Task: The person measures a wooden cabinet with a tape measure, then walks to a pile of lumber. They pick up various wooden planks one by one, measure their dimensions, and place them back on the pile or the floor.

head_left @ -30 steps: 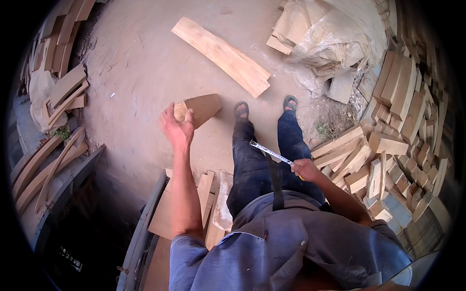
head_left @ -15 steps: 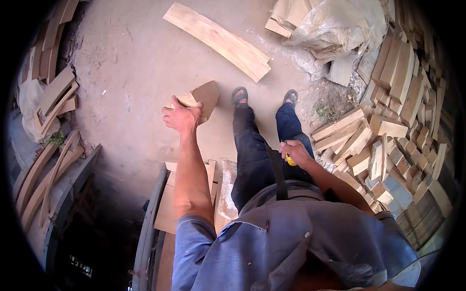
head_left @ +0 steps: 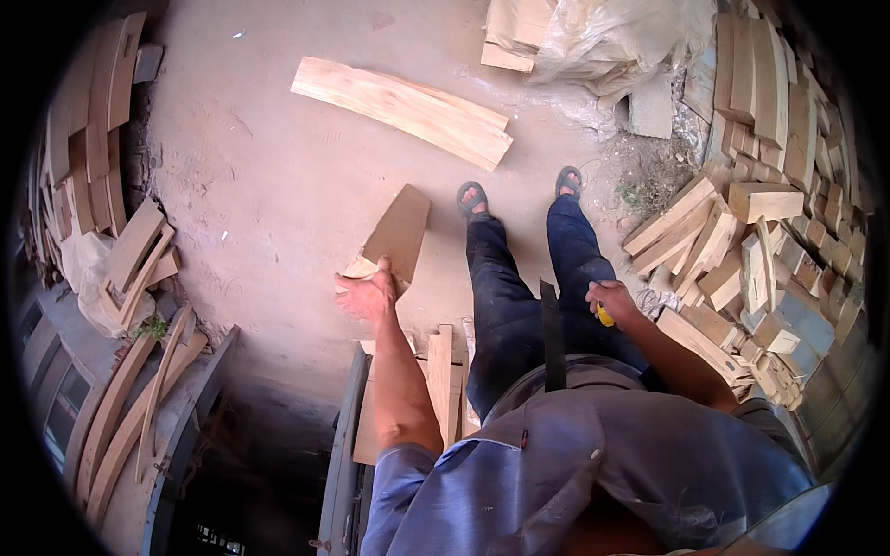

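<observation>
My left hand (head_left: 369,292), with its arm stretched out, is closed round the near end of a wooden block (head_left: 400,227). The block's broad tan face slants up and away from the hand, to the left of my feet. Pale cut wood shows at the gripped end. By my right thigh, my right hand (head_left: 612,298) is closed round a small yellow object (head_left: 604,316). Fingers hide most of that object, so its kind is unclear. Farther off, a long, slightly curved plank (head_left: 403,109) lies flat on the ground.
Heaped wood offcuts (head_left: 718,241) lie to my right, beside stacked boards (head_left: 788,111). Plastic sheeting (head_left: 616,46) covers wood at the far right. Curved wooden pieces (head_left: 130,417) lean at the left. A metal-edged doorway (head_left: 190,445) and boards (head_left: 440,380) are near my left side.
My left hand has drawn the wooden block nearer to me and turned it more lengthwise. My right hand keeps the yellow object by my thigh. The whole view has shifted slightly.
</observation>
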The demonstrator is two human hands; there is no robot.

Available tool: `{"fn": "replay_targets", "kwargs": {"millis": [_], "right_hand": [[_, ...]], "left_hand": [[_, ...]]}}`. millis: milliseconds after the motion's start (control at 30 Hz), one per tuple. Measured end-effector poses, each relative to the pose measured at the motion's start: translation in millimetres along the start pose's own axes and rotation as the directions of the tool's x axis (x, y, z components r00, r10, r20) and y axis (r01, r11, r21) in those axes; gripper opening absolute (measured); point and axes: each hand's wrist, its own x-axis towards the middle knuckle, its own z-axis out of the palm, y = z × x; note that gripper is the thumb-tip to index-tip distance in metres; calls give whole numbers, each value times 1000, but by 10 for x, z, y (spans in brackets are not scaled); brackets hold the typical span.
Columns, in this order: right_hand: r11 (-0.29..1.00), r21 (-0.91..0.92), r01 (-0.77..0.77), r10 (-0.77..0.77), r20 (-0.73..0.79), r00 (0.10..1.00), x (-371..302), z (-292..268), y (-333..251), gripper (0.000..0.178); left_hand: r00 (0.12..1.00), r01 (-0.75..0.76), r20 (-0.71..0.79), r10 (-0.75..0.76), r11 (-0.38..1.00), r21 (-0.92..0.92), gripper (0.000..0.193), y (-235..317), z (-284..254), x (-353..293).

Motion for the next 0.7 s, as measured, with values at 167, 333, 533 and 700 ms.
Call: {"fn": "replay_targets", "kwargs": {"millis": [167,333,533,700], "right_hand": [[980,172,-97,86,74,994,58,265,-116,30],[956,208,-206,128,337,933,214,919,-523,27],[967,111,-229,135,539,831,517,1918,-905,28],[999,-53,13,16,515,857,535,2187,-980,57]], "left_hand": [[968,-212,-130,213,977,24,107,-208,243,-372],[898,-395,-172,405,914,90,108,-267,306,-749],[908,-411,-74,413,911,42,101,-251,152,-1010],[948,-55,216,236,786,-616,86,-743,425,-460]]}}
